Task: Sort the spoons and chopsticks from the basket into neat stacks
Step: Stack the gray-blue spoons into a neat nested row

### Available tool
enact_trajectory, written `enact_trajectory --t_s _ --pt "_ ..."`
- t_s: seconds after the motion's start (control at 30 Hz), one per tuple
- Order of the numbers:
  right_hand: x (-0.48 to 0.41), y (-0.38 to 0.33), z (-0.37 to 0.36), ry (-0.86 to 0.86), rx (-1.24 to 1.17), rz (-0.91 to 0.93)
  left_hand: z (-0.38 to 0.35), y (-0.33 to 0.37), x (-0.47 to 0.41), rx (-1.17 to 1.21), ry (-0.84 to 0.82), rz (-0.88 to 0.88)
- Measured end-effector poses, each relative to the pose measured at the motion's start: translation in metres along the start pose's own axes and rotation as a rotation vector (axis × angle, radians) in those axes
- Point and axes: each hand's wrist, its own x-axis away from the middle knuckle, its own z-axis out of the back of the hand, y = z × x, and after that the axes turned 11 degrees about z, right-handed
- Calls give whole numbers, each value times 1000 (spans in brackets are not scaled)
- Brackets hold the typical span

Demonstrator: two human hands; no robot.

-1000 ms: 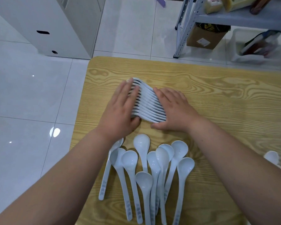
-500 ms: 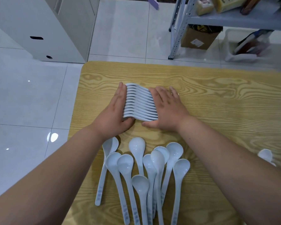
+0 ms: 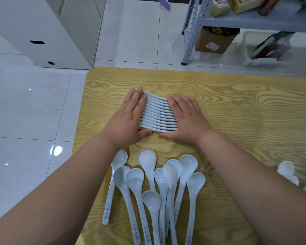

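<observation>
Left hand (image 3: 129,119): fingers straight, palm flat against the left end of a nested row of white plastic soup spoons (image 3: 157,114), which stands on edge on the light wood-grain table (image 3: 237,106). Right hand (image 3: 185,121): fingers straight, pressing the row's right end. Loose white spoons (image 3: 154,188) lie bowl-up nearer the person.

We record a wood-grain table (image 3: 237,106) on white floor tiles (image 3: 25,112). At eleven o'clock stands a white cabinet (image 3: 42,23). At one o'clock, a grey metal rack (image 3: 193,32) stands over a cardboard box (image 3: 214,41), beside a white bin (image 3: 251,57).
</observation>
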Motion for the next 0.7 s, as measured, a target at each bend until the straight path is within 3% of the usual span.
enact_trajectory --t_s 0.33,0.7 --pt "0 1 -1 -34 20 55 -7 9 15 114 65 75" --pt "4 -1 2 -93 25 91 -4 15 26 13 63 86"
